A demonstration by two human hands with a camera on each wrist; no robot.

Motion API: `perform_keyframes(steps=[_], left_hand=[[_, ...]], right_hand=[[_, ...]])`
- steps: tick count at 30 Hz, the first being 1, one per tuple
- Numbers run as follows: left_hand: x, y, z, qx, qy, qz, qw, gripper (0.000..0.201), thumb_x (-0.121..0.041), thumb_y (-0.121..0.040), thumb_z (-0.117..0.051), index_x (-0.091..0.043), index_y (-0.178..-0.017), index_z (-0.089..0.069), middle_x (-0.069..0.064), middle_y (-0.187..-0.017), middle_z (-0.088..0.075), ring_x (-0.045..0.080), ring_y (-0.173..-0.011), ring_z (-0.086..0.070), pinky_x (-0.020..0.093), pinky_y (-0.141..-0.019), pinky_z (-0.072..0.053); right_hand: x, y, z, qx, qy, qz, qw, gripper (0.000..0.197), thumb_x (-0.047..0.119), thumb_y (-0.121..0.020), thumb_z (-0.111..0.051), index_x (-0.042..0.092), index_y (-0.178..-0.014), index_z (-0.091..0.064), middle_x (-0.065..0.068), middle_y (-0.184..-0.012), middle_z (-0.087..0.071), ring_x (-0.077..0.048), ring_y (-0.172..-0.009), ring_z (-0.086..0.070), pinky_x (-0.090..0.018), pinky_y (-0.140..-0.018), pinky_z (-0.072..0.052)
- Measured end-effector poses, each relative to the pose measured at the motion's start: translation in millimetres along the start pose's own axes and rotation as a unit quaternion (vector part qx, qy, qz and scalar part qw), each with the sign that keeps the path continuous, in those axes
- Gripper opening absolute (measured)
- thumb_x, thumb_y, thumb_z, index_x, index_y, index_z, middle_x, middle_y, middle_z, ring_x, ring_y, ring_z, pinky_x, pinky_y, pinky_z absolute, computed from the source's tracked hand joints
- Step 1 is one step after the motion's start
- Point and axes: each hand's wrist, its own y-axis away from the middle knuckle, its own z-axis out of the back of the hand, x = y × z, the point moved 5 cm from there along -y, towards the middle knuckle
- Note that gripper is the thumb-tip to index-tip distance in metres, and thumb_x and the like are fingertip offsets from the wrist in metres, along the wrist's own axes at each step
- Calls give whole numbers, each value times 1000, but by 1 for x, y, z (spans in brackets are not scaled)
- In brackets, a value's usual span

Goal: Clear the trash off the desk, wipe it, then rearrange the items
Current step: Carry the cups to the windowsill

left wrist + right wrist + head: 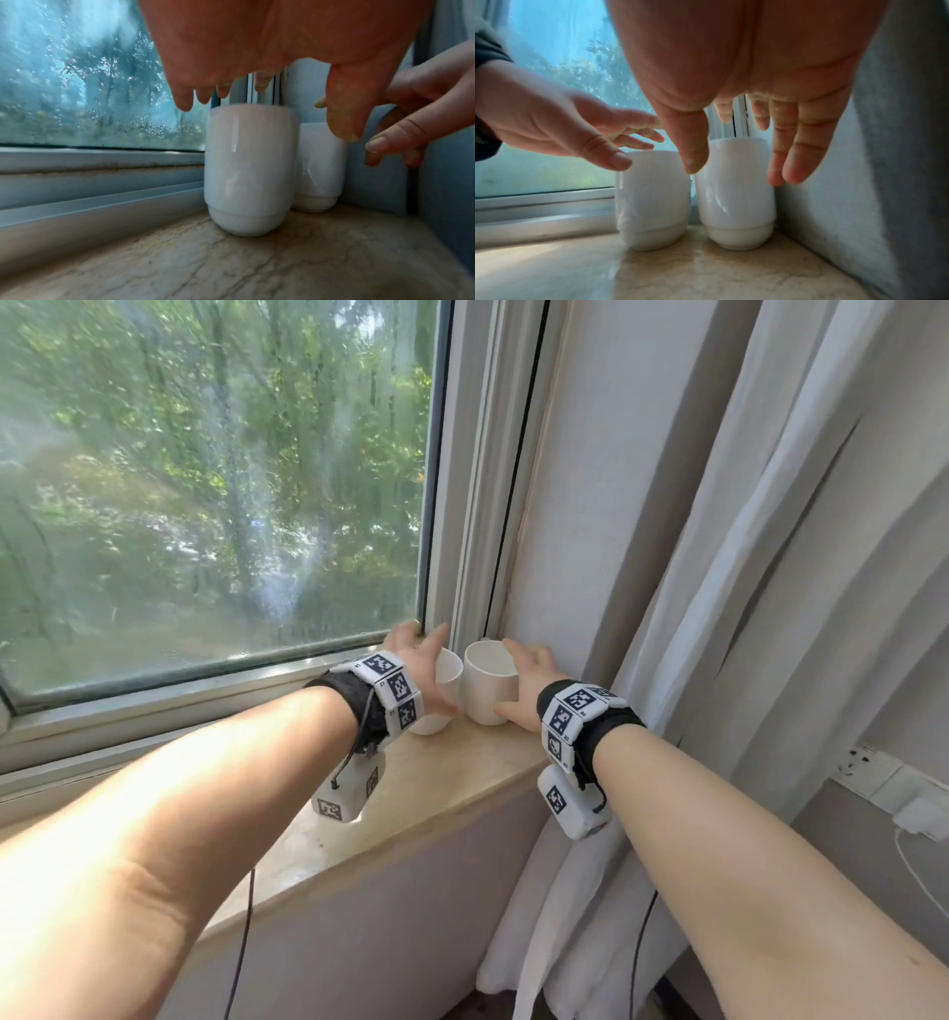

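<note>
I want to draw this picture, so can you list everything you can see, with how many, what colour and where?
Handleless ceramic cups: two, white, side by side in the sill's corner; left cup, right cup.
Marble windowsill: one, beige, under the cups.
Glass window: one, wet, green trees behind.
Fabric curtain: one, white, at right.
Wall socket: one, white, low right.
Hands: two, open; left hand and right hand, one at each cup.
</note>
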Motion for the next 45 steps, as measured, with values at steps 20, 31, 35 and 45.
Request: perform_keyframes(steps=[20,31,35,45], left_hand=[[-103,216,-51,-82,-4,-35,996,100,-32,-74,-75,-26,-150,-10,9,-156,-5,24,-144,-10,36,-117,-18],[-153,343,-41,-97,-5,-80,992,96,-40,-79,-69,-24,-150,-7,5,-156,-8,24,-142,-19,35,-115,-23],[-172,404,-64,-56,26,-111,992,96,-41,-79,-69,-27,-150,-6,0,-155,-7,23,-141,-22,38,-115,-24],[-255,543,-120,7,82,-187,979,85,-31,-83,-67,-21,-149,-14,5,-155,-7,24,-139,-27,32,-110,-27]], right_hand=[[-45,224,22,-57,-70,158,983,80,36,-88,-57,25,-150,-6,-6,-157,-7,-20,-145,-8,-34,-116,-11],[-42,376,47,-123,-58,127,982,74,35,-88,-58,26,-148,-15,-6,-153,-17,-25,-141,-19,-37,-115,-19],[-55,446,24,-111,-51,79,989,74,36,-88,-57,26,-148,-15,-6,-155,-13,-25,-142,-17,-38,-116,-19],[-133,620,-25,-67,-55,-46,995,73,33,-90,-57,25,-149,-14,-7,-156,-8,-24,-144,-11,-39,-116,-17]])
